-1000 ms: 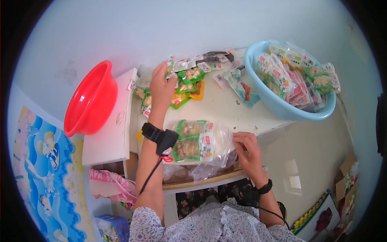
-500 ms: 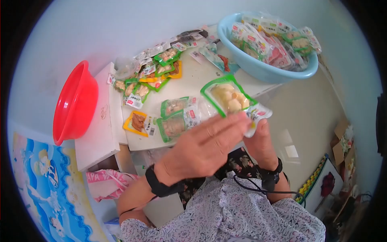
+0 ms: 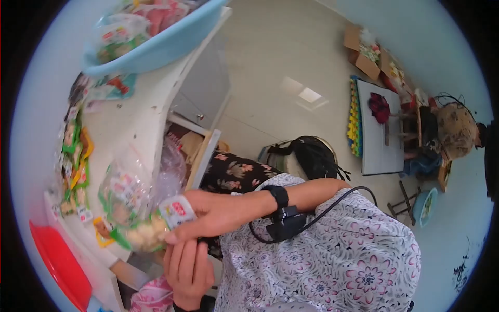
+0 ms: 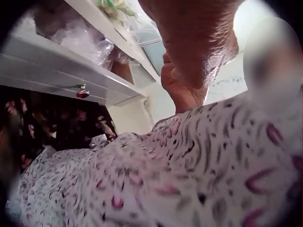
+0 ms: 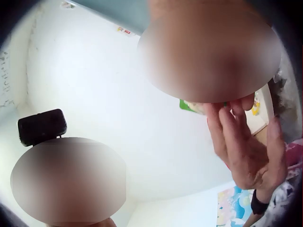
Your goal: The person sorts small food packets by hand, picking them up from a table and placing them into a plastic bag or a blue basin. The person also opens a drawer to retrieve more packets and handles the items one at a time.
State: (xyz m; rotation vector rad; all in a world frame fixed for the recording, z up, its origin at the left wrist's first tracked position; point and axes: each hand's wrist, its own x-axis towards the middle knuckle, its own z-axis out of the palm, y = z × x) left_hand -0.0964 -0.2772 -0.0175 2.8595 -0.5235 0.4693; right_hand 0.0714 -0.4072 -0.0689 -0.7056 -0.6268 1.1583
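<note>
In the head view my right hand (image 3: 205, 213) pinches a green-edged food packet (image 3: 148, 235) by its white labelled end, thumb on top. Pale lumpy pieces show through its clear front. My left hand (image 3: 189, 270) is just below, its fingers extended up to the packet and the right thumb. The right wrist view also has the left hand (image 5: 246, 151), fingers reaching to the packet, whose green corner (image 5: 187, 105) peeks out. Beyond the packet, a clear plastic bag (image 3: 125, 179) with green-edged packets inside lies on the white table (image 3: 138, 114).
A blue basin (image 3: 156, 54) full of packets stands at the table's far end. More packets (image 3: 75, 161) line the wall side, with a yellow-edged packet (image 3: 103, 232) nearby. A red basin (image 3: 60, 265) is at lower left. An open drawer (image 3: 200, 161) juts out beside my legs.
The left hand came back from the packet pile with a green-edged packet, which the right hand now holds. The head view has swung right, shifting the table to the left side.
</note>
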